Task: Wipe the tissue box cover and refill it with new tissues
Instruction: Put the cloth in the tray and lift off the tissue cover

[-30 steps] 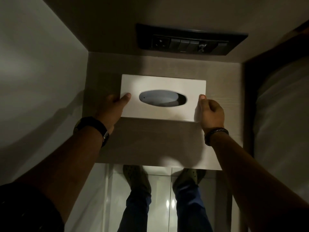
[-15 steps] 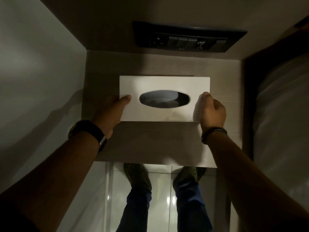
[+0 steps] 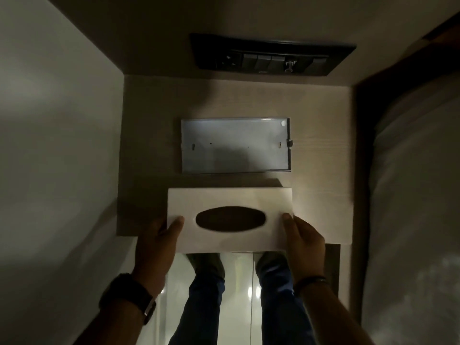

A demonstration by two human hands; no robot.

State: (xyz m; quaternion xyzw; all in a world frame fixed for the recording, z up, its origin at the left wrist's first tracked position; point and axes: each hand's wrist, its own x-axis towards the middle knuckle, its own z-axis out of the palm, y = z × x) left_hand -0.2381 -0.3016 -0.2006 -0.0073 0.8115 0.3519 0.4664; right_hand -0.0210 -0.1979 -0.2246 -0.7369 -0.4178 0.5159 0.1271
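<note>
Tissue box cover (image 3: 231,202), white with a dark oval slot, sits lifted in both hands over the near edge of the wooden surface (image 3: 321,150), its long axis running left to right. Left hand (image 3: 156,247) pinches the left end, thumb on top; right hand (image 3: 305,242) pinches the right end likewise, so neither is nearer. Just beyond it, apart from the cover, the grey base tray (image 3: 235,145) lies empty on the surface. A dark switch panel (image 3: 271,56) is set in the back wall; a bed (image 3: 413,195) lies to the right, glossy floor below.
</note>
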